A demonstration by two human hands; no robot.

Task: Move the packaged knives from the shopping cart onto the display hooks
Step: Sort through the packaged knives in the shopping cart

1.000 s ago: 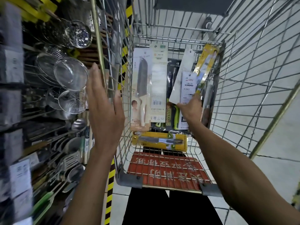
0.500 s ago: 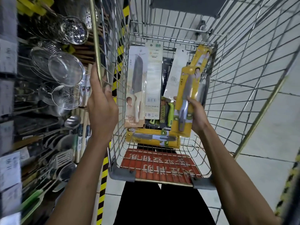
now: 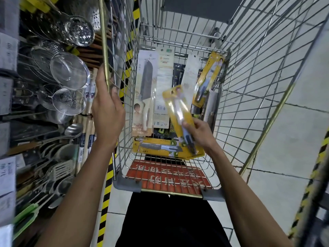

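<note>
My right hand [image 3: 199, 133] grips a yellow packaged knife [image 3: 179, 111] by its lower end and holds it tilted, lifted above the wire shopping cart [image 3: 252, 72]. My left hand [image 3: 106, 107] holds the cart's left top rail, fingers curled over it. Several packaged knives remain in the cart: a cream card with a dark blade [image 3: 145, 93], a white-backed pack [image 3: 164, 86], another yellow pack [image 3: 209, 77] leaning at the far right, and a yellow pack [image 3: 156, 147] lying flat at the near end.
Left of the cart a display rack holds metal strainers [image 3: 69, 72], skimmers [image 3: 68, 100], ladles and spatulas [image 3: 60, 172]. A yellow-black hazard stripe [image 3: 106, 184] runs along the tiled floor. The cart's red child-seat flap [image 3: 167, 177] lies nearest me.
My right hand pulled a yellow knife pack up out of the stack and tilted it toward the left. My left hand moved onto the cart's rail and took hold.
</note>
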